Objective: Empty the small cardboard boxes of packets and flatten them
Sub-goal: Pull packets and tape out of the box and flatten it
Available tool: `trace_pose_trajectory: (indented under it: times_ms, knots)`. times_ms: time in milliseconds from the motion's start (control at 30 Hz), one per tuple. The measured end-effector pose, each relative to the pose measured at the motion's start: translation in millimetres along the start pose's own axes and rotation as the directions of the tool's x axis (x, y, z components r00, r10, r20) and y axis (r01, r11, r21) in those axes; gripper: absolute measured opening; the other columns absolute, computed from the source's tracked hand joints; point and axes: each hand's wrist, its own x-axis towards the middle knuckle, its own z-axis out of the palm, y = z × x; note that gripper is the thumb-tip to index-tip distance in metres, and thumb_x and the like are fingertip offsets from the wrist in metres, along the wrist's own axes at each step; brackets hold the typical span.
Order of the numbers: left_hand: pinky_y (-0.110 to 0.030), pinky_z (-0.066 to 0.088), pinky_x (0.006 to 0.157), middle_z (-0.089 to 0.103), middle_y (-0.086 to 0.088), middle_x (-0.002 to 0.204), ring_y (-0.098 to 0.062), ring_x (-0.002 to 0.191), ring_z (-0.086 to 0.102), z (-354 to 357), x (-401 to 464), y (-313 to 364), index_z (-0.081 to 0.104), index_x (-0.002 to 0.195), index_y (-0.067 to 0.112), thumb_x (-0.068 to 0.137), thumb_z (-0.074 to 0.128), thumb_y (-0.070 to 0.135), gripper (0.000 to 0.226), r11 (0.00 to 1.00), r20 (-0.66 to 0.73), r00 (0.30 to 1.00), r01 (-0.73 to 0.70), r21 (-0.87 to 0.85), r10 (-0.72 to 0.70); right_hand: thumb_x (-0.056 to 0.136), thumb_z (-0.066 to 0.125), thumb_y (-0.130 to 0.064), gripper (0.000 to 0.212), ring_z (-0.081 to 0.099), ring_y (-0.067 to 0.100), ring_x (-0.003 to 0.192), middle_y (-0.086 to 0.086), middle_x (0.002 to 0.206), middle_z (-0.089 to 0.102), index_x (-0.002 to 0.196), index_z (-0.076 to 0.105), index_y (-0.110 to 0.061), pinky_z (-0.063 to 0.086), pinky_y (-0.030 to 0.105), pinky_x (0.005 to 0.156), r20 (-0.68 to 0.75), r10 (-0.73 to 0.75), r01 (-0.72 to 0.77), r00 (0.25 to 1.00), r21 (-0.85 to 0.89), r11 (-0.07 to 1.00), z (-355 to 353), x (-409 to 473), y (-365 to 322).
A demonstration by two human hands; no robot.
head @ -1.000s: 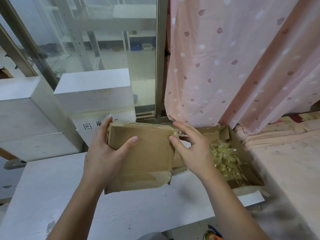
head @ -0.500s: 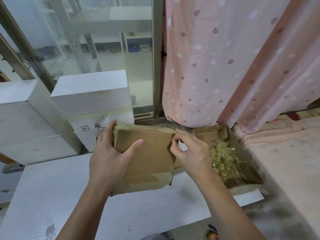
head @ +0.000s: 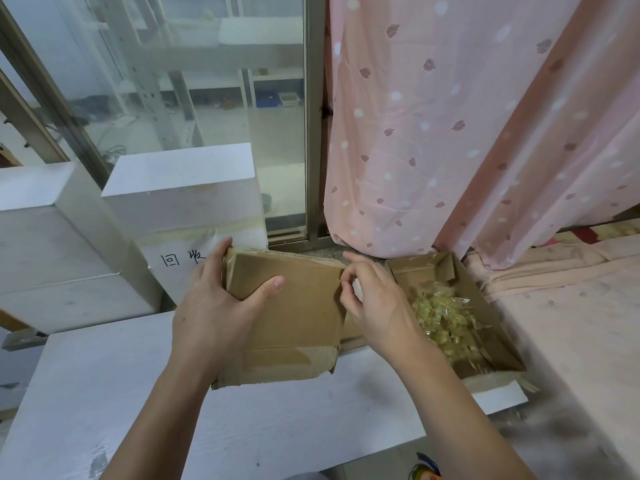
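My left hand [head: 221,306] is gripping the far left corner of the cardboard box [head: 294,317] on the white table [head: 104,393], thumb on top. Right hand [head: 374,299] is pinching its far right corner, prob tape. Packets [head: 440,317] are sitting in the open box [head: 502,341] to the right.

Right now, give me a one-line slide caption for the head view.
Left hand grips a cardboard box while right hand pinches its upper corner, beside a tray of packets.
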Motion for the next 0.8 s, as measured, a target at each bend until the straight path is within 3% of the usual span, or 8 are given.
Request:
trace_pose_trajectory:
  times_ms: [100,233,333,467,633,800]
  knots:
    - [-0.048,0.047,0.100,0.047,0.012,0.154,-0.018,0.137,0.051,1.2,1.7,-0.6,0.028,0.155,0.054,0.068,0.067,0.084,0.100,1.000,0.002,1.000,-0.003,-0.003,0.003,0.094,0.061,-0.004,0.007,0.050,0.009,0.119,0.008,0.132,0.062,0.097,0.057,-0.008,0.029,0.010,0.094,-0.004,0.031,-0.031,1.000,-0.013,0.999,2.9,0.1,-1.8]
    - [-0.047,0.047,0.103,0.048,0.015,0.153,-0.013,0.138,0.050,3.2,1.4,-3.7,0.027,0.154,0.057,0.063,0.067,0.092,0.105,0.998,0.029,0.999,0.020,-0.059,-0.018,0.097,0.057,-0.007,0.008,0.049,0.001,0.104,-0.005,0.123,0.062,0.095,0.052,-0.013,0.030,0.003,0.086,0.002,0.135,-0.135,0.991,0.100,0.986,1.8,-1.4,-3.3]
    - [-0.049,0.050,0.105,0.052,0.015,0.150,-0.013,0.134,0.054,3.5,1.7,-3.7,0.028,0.152,0.060,0.053,0.062,0.096,0.111,0.994,0.049,0.998,0.045,-0.097,-0.040,0.099,0.056,-0.010,0.014,0.055,0.006,0.101,-0.010,0.118,0.062,0.095,0.049,-0.022,0.032,0.001,0.083,0.012,0.198,-0.197,0.980,0.179,0.964,-0.6,-2.7,-3.1]
    - [-0.053,0.051,0.107,0.055,0.016,0.148,-0.014,0.132,0.057,3.9,3.3,-3.9,0.028,0.150,0.063,0.051,0.064,0.096,0.110,0.988,0.059,0.997,0.059,-0.140,-0.051,0.099,0.058,-0.008,0.025,0.062,0.000,0.100,-0.005,0.120,0.069,0.093,0.049,-0.031,0.039,0.005,0.084,-0.058,0.246,-0.218,0.967,0.305,0.927,-4.0,-3.1,-4.6]
    - [-0.053,0.052,0.106,0.058,0.014,0.144,-0.016,0.128,0.059,4.5,5.8,-5.1,0.029,0.149,0.062,0.051,0.066,0.096,0.110,0.981,0.054,0.997,0.070,-0.180,-0.061,0.099,0.060,-0.010,0.032,0.066,0.002,0.101,-0.016,0.121,0.070,0.110,0.056,-0.039,0.045,0.011,0.085,-0.056,0.238,-0.200,0.970,0.381,0.903,-12.6,-4.5,-3.9]
    - [-0.056,0.051,0.106,0.058,0.014,0.143,-0.016,0.129,0.059,11.0,5.7,-4.0,0.029,0.147,0.064,0.053,0.066,0.095,0.107,0.982,0.051,0.998,0.046,-0.181,-0.038,0.094,0.072,-0.011,0.016,0.064,0.001,0.116,-0.007,0.131,0.067,0.107,0.069,-0.018,0.052,0.019,0.094,-0.106,0.190,-0.141,0.976,0.355,0.924,-5.0,-5.5,5.7]
